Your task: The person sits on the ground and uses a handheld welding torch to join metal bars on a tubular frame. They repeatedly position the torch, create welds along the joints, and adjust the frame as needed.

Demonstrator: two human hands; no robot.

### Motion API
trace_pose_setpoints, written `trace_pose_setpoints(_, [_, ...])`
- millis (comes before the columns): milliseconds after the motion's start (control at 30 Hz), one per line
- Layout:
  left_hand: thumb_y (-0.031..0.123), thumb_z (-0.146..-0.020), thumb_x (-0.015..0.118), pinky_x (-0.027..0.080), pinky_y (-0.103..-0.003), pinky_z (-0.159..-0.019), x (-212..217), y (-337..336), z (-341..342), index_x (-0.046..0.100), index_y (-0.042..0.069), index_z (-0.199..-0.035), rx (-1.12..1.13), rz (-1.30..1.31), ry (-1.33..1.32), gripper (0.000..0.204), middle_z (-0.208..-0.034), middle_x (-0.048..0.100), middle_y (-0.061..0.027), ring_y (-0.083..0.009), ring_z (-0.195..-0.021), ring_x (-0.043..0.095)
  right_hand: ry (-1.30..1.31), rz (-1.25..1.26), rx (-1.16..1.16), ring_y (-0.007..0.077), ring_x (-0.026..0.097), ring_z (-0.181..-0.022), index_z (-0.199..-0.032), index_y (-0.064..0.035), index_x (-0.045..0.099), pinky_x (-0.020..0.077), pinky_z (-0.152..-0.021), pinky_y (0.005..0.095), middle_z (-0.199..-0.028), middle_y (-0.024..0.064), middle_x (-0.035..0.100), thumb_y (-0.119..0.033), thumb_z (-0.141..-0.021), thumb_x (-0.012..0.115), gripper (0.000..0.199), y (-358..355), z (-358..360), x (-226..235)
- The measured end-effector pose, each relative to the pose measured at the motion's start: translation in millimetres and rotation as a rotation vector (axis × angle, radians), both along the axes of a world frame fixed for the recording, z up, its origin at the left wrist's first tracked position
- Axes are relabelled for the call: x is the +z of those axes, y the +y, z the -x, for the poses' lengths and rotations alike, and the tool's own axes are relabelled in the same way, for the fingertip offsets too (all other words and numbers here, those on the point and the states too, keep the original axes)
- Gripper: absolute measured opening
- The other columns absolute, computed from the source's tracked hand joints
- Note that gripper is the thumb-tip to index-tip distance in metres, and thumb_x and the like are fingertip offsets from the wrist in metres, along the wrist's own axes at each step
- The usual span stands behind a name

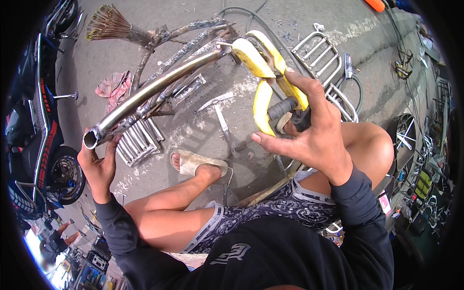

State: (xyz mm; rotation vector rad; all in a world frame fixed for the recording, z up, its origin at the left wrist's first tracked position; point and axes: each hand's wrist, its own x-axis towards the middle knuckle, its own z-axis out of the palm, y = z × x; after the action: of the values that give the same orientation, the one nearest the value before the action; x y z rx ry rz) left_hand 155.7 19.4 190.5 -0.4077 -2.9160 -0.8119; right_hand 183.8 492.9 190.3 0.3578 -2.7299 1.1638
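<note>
My left hand (99,164) is closed around the lower end of a shiny bent metal tube (157,89), thumb and fingers on either side of its open mouth. The tube slants up and away over a rough, spattered metal stand (145,63). In my right hand (321,133) is a yellow welding electrode holder (263,99), thumb on one lever and index finger on the other. A dark coil spring (282,108) shows between the levers. At its jaws, a short thin rod (224,44) lies close to the tube's far end; whether they touch I cannot tell.
A bundle of welding electrodes (108,24) stands at the far left. A chipping hammer (222,121) and several cut tubes (140,142) lie on the ground. Welded metal racks (319,53) and cables (266,24) are at the right, a parked motorcycle (41,125) at the left.
</note>
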Motion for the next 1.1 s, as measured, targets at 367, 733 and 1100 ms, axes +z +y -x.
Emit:
trace_pose_setpoints(367, [-0.004, -0.098, 0.079, 0.052, -0.037, -0.106, 0.0, 0.6, 0.0, 0.072, -0.005, -0.127, 0.015, -0.012, -0.022, 0.029, -0.117, 0.081, -0.0136, -0.0206, -0.112, 0.075, -0.074, 0.021, -0.012, 0.0148, 0.072, -0.092, -0.146, 0.0011, 0.057, 0.0613, -0.070, 0.0281, -0.124, 0.0145, 0.073, -0.031, -0.066, 0.106, 0.099, 2.5, -4.5, 2.5])
trace_pose_setpoints(733, [-0.007, -0.099, 0.077, 0.052, -0.037, -0.109, -0.5, -0.3, -0.1, 0.072, -0.006, -0.126, 0.023, -0.026, -0.035, 0.028, -0.117, 0.081, -0.0132, -0.0204, -0.113, 0.074, -0.004, -0.037, 0.015, 0.0213, 0.076, -0.094, -0.146, 0.0018, 0.058, 0.0627, -0.083, 0.0345, -0.123, 0.0159, 0.074, -0.035, -0.065, 0.105, 0.100, 2.9, -1.3, 0.6])
trace_pose_setpoints(1100, [-0.004, -0.098, 0.079, 0.052, -0.036, -0.107, -0.8, -4.0, -0.3, 0.072, -0.005, -0.128, 0.023, -0.006, -0.010, 0.031, -0.118, 0.081, -0.0131, -0.0201, -0.112, 0.075, 0.043, 0.069, 0.018, 0.0254, 0.075, -0.109, -0.147, 0.0021, 0.055, 0.0602, -0.095, 0.0372, -0.126, 0.0169, 0.073, -0.034, -0.064, 0.106, 0.104, 4.0, -0.6, -2.6])
